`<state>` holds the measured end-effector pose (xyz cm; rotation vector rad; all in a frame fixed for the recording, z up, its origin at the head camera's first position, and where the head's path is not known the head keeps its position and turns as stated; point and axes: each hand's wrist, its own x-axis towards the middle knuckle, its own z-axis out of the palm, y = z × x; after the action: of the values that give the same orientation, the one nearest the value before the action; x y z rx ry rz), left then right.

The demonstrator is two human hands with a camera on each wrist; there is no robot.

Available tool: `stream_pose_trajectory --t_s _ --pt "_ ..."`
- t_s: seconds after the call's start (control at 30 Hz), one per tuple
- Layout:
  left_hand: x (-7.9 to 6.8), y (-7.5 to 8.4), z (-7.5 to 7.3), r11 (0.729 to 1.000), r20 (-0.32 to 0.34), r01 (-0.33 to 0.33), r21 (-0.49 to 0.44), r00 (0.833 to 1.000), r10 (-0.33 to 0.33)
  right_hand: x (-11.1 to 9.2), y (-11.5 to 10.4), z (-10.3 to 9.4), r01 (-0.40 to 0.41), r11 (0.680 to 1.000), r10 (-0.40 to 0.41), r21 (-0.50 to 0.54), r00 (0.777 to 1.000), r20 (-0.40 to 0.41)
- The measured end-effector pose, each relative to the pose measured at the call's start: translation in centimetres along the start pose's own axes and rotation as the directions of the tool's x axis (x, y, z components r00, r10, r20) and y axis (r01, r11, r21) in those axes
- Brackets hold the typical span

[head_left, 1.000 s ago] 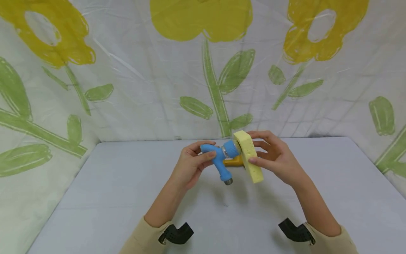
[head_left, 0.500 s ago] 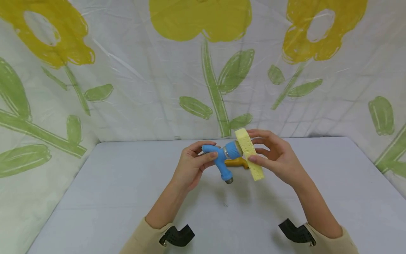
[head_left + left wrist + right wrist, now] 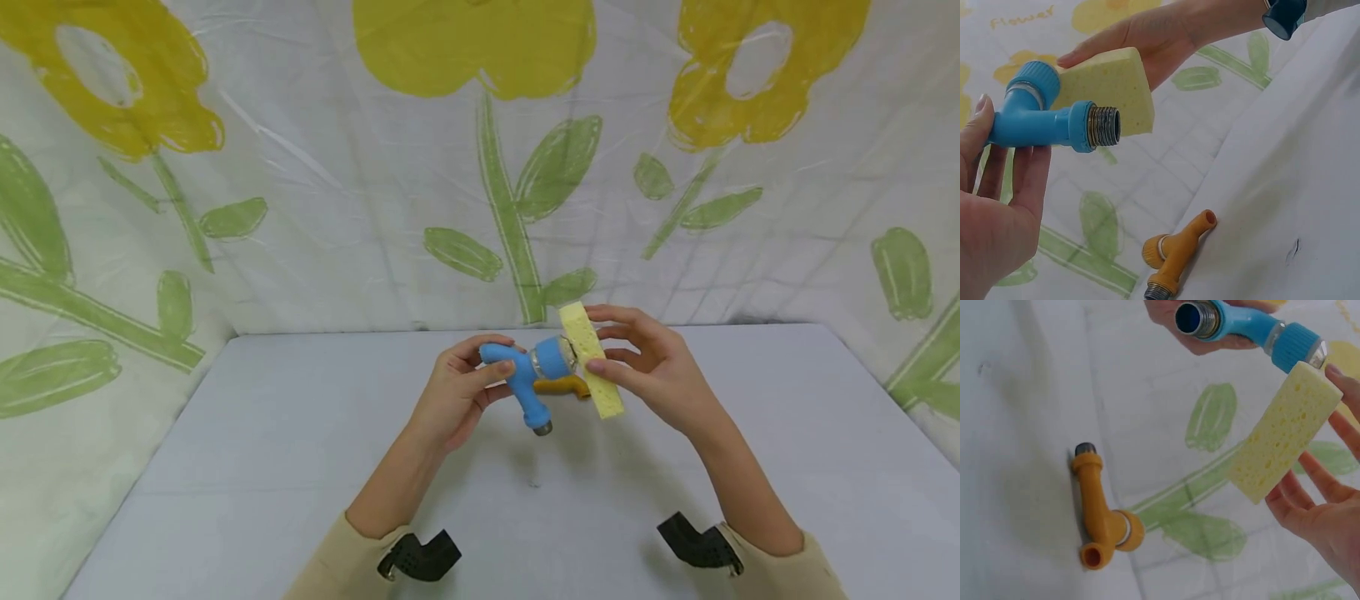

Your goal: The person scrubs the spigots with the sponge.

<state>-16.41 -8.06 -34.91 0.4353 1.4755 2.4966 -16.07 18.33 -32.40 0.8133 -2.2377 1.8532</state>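
A blue plastic faucet (image 3: 522, 379) with a threaded metal end is held above the table by my left hand (image 3: 456, 390), thumb across its body. Its ribbed blue knob (image 3: 1297, 347) points to the right. My right hand (image 3: 651, 371) grips a pale yellow sponge (image 3: 591, 358) between thumb and fingers. The sponge's face lies against the knob's end, or very near it; the exact contact is hidden. In the left wrist view the faucet's threaded end (image 3: 1104, 126) faces right, with the sponge (image 3: 1113, 90) behind it.
An orange faucet (image 3: 1097, 512) lies on the white table (image 3: 262, 467) behind the blue one, partly covered by it in the head view. A flower-printed sheet (image 3: 337, 167) hangs along the table's back edge. Black wrist cameras sit on both sleeves.
The sponge has tilted and shifted slightly against the knob, its lower end rising a little. Both hands keep their holds, and the blue faucet has barely moved.
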Motion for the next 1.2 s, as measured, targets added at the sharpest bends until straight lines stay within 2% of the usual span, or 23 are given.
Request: stream_pose_trajectory --t_s 0.17,0.4,0.67,0.83,1.07,1.2 --pt "0.0 -0.2 -0.3 0.999 0.018 0.003 -0.054 1.0 -0.002 0.2 0.2 -0.1 -0.014 0.998 0.014 -0.054 1.0 -0.002" --pt "0.3 -0.3 -0.5 0.99 0.094 -0.012 -0.137 0.995 0.025 0.3 0.6 0.0 -0.039 0.994 0.039 -0.099 0.999 -0.005" --pt "0.3 -0.2 -0.5 0.978 0.08 -0.001 -0.211 0.997 0.018 0.2 0.8 -0.4 -0.073 0.991 0.071 -0.112 0.997 -0.02" --pt "0.2 0.1 -0.8 0.978 0.095 0.03 -0.208 0.995 -0.011 0.2 1.1 -0.8 -0.094 0.989 0.091 -0.118 0.995 -0.029" --pt "0.0 0.6 -1.9 0.977 0.172 0.07 -0.2 0.984 -0.035 -0.2 1.4 -1.3 -0.136 0.977 0.131 -0.162 0.99 -0.045" --pt "-0.1 0.9 -2.6 0.979 0.254 0.061 -0.194 0.967 -0.01 -0.5 1.7 -1.9 -0.155 0.974 0.148 -0.164 0.988 -0.052"
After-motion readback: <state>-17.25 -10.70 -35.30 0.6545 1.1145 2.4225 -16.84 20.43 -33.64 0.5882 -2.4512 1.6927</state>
